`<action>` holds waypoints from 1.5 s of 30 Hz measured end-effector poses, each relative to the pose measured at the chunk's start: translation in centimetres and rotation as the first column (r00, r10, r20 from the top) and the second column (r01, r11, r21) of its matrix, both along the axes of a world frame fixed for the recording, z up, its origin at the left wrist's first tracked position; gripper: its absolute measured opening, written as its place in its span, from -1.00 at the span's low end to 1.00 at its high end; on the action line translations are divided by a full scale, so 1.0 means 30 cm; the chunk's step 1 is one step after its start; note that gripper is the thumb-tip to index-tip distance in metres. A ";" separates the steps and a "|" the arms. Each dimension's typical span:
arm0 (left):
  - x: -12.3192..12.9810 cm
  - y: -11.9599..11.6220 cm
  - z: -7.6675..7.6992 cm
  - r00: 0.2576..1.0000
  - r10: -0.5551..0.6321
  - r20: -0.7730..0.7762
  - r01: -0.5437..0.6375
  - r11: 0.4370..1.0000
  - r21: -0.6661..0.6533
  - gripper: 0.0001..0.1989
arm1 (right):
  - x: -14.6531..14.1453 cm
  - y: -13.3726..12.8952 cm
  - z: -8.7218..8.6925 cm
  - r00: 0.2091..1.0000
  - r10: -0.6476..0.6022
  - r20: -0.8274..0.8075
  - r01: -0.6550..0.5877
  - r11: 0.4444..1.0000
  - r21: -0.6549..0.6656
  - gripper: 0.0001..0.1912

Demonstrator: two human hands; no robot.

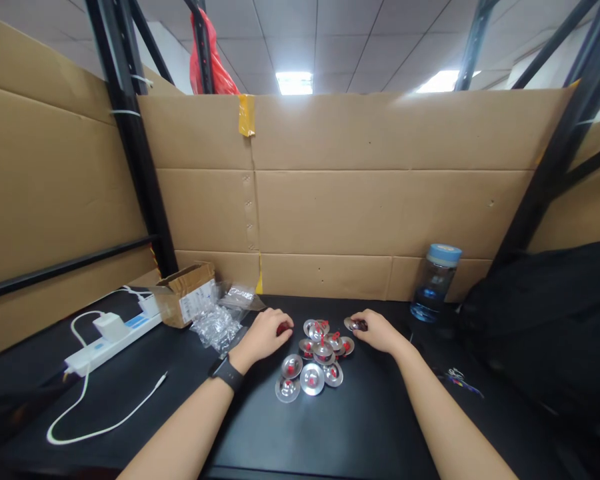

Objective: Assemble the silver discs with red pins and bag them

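Observation:
Several small, shiny round discs with raised middles and red parts lie in a loose cluster on the black table, among them a front disc [312, 379]. Some overlap or rest on one another. At the cluster's left, my left hand [265, 333], with a dark watch [227, 373] on the wrist, is curled palm-down; something dark red shows under its fingers, mostly hidden. To the right, my right hand [377, 330] has its fingers closed on a shiny disc [350, 323] at the table surface, apart from the cluster. The fingers partly cover that disc.
Left of my hands are crumpled clear plastic bags [217, 327], an opened cardboard box [183, 293] and a white power strip [113, 343] with a cable. A blue-lidded bottle [434, 283] and a black bag [550, 333] stand right. Cardboard panels [330, 207] close the back.

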State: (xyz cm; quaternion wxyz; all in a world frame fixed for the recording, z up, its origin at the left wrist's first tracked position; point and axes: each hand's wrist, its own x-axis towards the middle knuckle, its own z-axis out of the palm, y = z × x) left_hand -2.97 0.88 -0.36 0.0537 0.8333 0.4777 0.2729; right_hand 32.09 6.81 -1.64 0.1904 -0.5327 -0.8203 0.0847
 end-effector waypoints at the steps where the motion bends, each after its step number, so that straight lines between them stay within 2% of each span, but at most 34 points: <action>1: 0.019 -0.011 0.002 0.999 -0.044 0.011 0.044 0.999 -0.008 -0.84 | -0.004 0.001 -0.001 1.000 0.014 0.007 -0.014 1.000 -0.001 -0.66; 7: 0.127 -0.086 0.006 0.962 -0.271 0.037 0.273 0.961 -0.048 -0.67 | -0.030 0.014 -0.027 1.000 0.019 0.020 -0.019 1.000 0.006 -0.59; 12: 0.147 -0.106 0.017 0.922 -0.387 -0.004 0.385 0.918 -0.101 -0.65 | -0.042 0.019 -0.045 0.999 0.049 -0.021 -0.048 0.999 0.010 -0.59; 19: 0.153 -0.104 0.006 0.933 -0.360 -0.006 0.355 0.923 -0.151 -0.62 | -0.043 -0.002 0.001 0.984 0.038 -0.171 -0.026 0.997 0.068 -0.58; 24: 0.162 -0.111 -0.005 0.934 -0.356 0.036 0.358 0.926 -0.120 -0.62 | -0.107 -0.046 0.051 0.937 0.077 -0.340 -0.053 0.995 0.080 -0.59; 28: 0.154 -0.112 0.010 0.943 -0.298 0.148 0.303 0.953 -0.016 -0.61 | -0.190 -0.108 0.079 0.875 0.169 -0.453 -0.189 0.982 0.002 -0.56; 30: 0.143 -0.112 0.025 0.950 -0.244 0.195 0.241 0.970 0.043 -0.61 | -0.226 -0.140 0.083 0.811 0.239 -0.534 -0.338 0.936 -0.093 -0.59; 32: 0.133 -0.110 0.038 0.956 -0.208 0.207 0.193 0.977 0.089 -0.63 | -0.254 -0.165 0.083 0.736 0.260 -0.625 -0.435 0.889 -0.143 -0.59; 35: 0.125 -0.105 0.042 0.962 -0.194 0.193 0.171 0.977 0.130 -0.66 | -0.281 -0.189 0.082 0.662 0.220 -0.717 -0.464 0.871 -0.161 -0.56; 38: 0.127 -0.095 0.032 0.962 -0.186 0.198 0.153 0.973 0.171 -0.72 | -0.297 -0.206 0.089 0.588 0.214 -0.780 -0.541 0.820 -0.183 -0.51; 40: 0.129 -0.089 0.025 0.960 -0.177 0.217 0.132 0.970 0.205 -0.78 | -0.307 -0.216 0.094 0.578 0.197 -0.792 -0.546 0.815 -0.196 -0.54; 43: 0.126 -0.084 0.024 0.953 -0.176 0.247 0.121 0.967 0.222 -0.86 | -0.327 -0.227 0.089 0.592 0.145 -0.793 -0.512 0.828 -0.231 -0.50; 45: 0.122 -0.083 0.028 0.950 -0.185 0.252 0.131 0.968 0.214 -0.87 | -0.338 -0.231 0.079 0.566 0.122 -0.815 -0.529 0.813 -0.245 -0.52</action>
